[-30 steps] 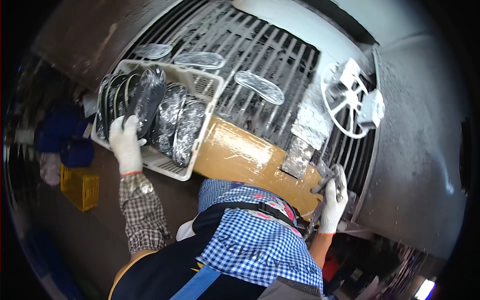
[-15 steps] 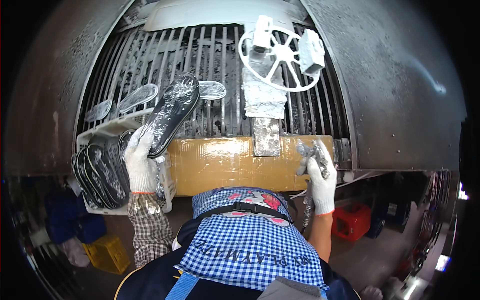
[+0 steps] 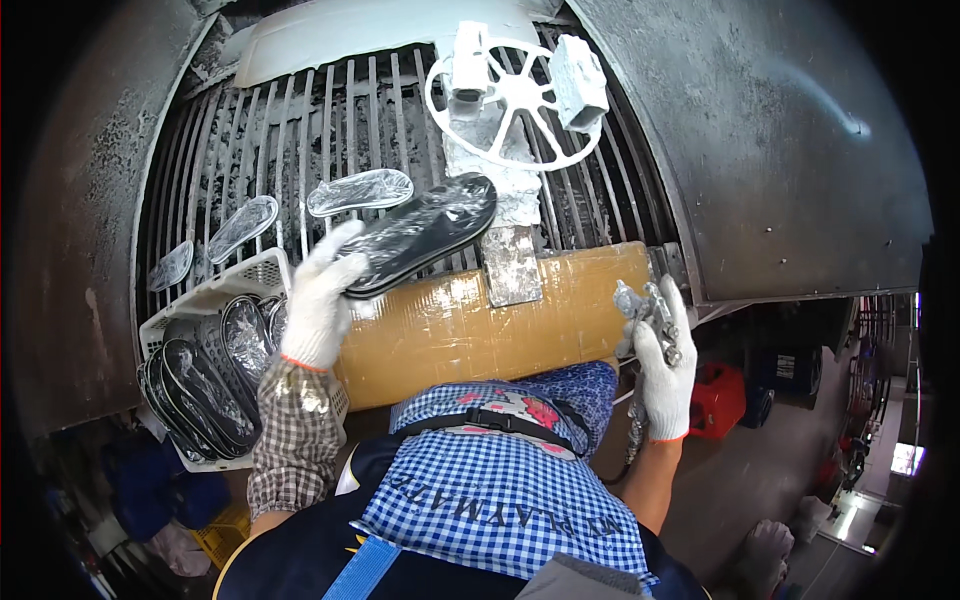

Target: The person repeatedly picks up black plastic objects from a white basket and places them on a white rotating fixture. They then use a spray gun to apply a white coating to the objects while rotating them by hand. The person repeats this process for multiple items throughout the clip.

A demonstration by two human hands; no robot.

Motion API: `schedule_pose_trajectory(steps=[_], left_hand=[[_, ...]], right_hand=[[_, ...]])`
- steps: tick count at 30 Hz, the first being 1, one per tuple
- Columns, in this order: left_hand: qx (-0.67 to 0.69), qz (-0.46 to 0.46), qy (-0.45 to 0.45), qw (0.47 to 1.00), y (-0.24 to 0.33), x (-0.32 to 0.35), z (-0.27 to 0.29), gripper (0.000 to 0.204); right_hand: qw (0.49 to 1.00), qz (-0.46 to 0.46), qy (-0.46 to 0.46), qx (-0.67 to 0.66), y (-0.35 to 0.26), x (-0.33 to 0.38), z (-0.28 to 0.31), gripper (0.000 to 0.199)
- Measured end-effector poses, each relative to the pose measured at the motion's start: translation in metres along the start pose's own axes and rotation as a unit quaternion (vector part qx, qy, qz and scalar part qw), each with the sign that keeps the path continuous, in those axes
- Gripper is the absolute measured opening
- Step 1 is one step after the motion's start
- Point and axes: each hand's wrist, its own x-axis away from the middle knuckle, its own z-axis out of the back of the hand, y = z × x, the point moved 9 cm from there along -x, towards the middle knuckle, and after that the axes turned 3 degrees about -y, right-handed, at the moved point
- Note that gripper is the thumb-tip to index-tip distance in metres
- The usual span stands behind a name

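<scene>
1. Holding, left hand [image 3: 322, 305]: white knitted glove, checked sleeve [image 3: 293, 440] behind it; grip closed on the near-left end of one shoe sole, thumb and fingers pinching it.
2. Shoe sole [image 3: 425, 232], one: black, wrapped in clear crinkled film; slanted up to the right, held out where the slatted grate [image 3: 350, 115] meets the cardboard box [image 3: 590, 285]; its far end in front of the coated strip [image 3: 515, 200].
3. Right hand [image 3: 664, 368]: white knitted glove; grip partly curled around a grey-smeared spray gun [image 3: 629, 301], hose [image 3: 636, 428] hanging below; positioned near the box's right end.
4. Crate [image 3: 215, 291], white plastic, perforated: left of the box; contains several wrapped black soles [image 3: 210, 395], set on edge in a row.
5. Sole-shaped pieces, three, pale and glossy: right [image 3: 360, 192], middle [image 3: 243, 228] and left [image 3: 172, 266], spaced apart on the grate beyond the crate.
6. Spoked wheel [image 3: 520, 92], white: far right of the grate; two white blocky fittings at its rim.
7. Metal plate [image 3: 512, 265], scuffed: overlapping the box's far edge.
</scene>
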Motion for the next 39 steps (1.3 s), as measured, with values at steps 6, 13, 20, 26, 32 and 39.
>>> schedule_pose_trajectory(steps=[6,13,20,26,32,39], left_hand=[[0.203,0.174,-0.070,0.961,-0.090,-0.021,-0.050,0.038],[0.226,0.231,0.001,0.946,-0.131,-0.019,-0.084,0.031],[0.238,0.242,-0.074,0.938,-0.126,-0.019,-0.125,0.032],[0.122,0.173,-0.172,0.962,-0.095,-0.023,-0.168,0.061],[-0.527,-0.202,-0.127,0.816,-0.014,-0.028,-0.194,0.064],[-0.601,-0.422,-0.165,0.658,0.005,-0.009,-0.225,0.060]], right_hand=[[0.998,0.008,-0.060,0.027,-0.001,-0.007,-0.023,0.069],[0.985,0.010,-0.156,0.078,0.007,-0.015,-0.045,0.071],[0.956,0.075,-0.246,0.139,0.000,-0.026,-0.075,0.072],[0.969,0.067,-0.200,0.128,0.015,-0.039,-0.050,0.073],[0.992,-0.019,-0.120,0.022,0.050,-0.034,-0.003,0.074],[0.980,0.000,-0.168,0.107,0.026,-0.029,-0.029,0.080]])
